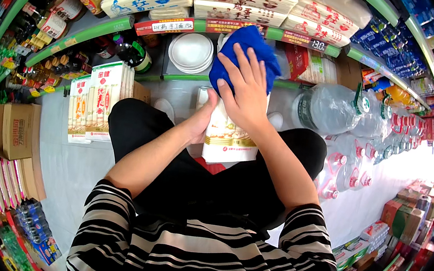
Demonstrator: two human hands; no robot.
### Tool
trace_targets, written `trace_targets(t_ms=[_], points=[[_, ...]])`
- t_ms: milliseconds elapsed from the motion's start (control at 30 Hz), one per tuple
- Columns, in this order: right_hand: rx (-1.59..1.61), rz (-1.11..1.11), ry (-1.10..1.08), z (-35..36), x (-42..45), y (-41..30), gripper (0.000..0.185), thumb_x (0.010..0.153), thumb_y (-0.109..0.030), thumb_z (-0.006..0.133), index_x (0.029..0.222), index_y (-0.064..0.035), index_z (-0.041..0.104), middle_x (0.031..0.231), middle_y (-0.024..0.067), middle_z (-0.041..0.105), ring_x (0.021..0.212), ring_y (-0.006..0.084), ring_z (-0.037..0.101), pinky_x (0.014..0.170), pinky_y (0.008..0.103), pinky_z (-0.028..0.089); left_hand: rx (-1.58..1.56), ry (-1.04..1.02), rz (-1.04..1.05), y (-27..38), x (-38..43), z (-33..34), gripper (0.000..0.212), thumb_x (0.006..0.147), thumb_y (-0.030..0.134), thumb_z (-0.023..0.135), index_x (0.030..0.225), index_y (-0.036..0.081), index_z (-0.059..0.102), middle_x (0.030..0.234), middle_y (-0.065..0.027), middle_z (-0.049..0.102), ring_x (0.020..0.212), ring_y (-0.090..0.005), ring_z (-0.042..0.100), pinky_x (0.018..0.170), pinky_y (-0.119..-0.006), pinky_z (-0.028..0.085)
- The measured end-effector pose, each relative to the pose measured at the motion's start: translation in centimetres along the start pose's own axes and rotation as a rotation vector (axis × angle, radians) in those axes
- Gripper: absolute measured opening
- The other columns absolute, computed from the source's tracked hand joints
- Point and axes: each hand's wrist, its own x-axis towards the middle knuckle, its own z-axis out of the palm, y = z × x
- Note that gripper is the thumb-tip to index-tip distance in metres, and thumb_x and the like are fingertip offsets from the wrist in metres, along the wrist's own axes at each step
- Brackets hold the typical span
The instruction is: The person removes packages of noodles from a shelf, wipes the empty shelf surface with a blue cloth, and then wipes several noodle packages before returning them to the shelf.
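A stack of white noodle packs (233, 137) with gold and red print lies between my knees. My left hand (201, 121) rests along its left side, thumb up, and holds it. A blue cloth (246, 50) covers the far end of the stack, and my right hand (245, 86) presses on the cloth with spread fingers. Beyond the cloth's left edge, a pile of white plates (191, 52) sits on the lowest shelf. More upright noodle packs (102, 98) stand on the floor to the left of my knee.
Large clear water bottles (328, 108) stand on the floor at right. The green-edged shelf (209, 26) ahead holds bagged noodles (244, 2). Dark sauce bottles (132, 53) fill the left shelves. A cardboard box (16, 130) stands at far left; packaged goods (402, 219) are stacked at lower right.
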Motion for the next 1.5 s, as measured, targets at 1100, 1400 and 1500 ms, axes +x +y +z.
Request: trace_targets(t_ms=[1100,1400,1500], points=[[0.564,0.652,-0.208,-1.8,0.8,9.0,0.051,0.090,-0.045,0.047,0.095,0.0039,0.062,0.077,0.0158,0.064,0.071,0.0189,0.059,0.071,0.0316,0.046,0.376,-0.102,-0.089,0.8,-1.4,-0.4,0.077,0.065,-0.004,0.053,0.138,0.002,0.027,0.129,-0.0126,0.046,0.120,-0.0207,0.045,0.101,-0.033,0.032],[0.451,0.713,-0.265,-2.8,-0.1,8.6,0.058,0.089,-0.050,0.046,0.088,0.0052,0.063,0.072,0.0187,0.063,0.067,0.0235,0.060,0.070,0.0341,0.047,0.450,-0.156,-0.065,1.1,-1.4,-0.7,0.080,0.064,-0.005,0.052,0.139,0.002,0.026,0.132,-0.0127,0.043,0.122,-0.0206,0.042,0.102,-0.033,0.031],[0.491,0.873,-0.135,-2.6,0.3,8.7,0.061,0.089,-0.051,0.048,0.076,0.0076,0.061,0.067,0.0115,0.060,0.063,0.0153,0.054,0.066,0.0316,0.046,0.450,-0.164,-0.103,1.0,-1.2,-0.6,0.081,0.064,-0.005,0.052,0.139,0.002,0.025,0.132,-0.0129,0.043,0.122,-0.0210,0.042,0.102,-0.033,0.031]])
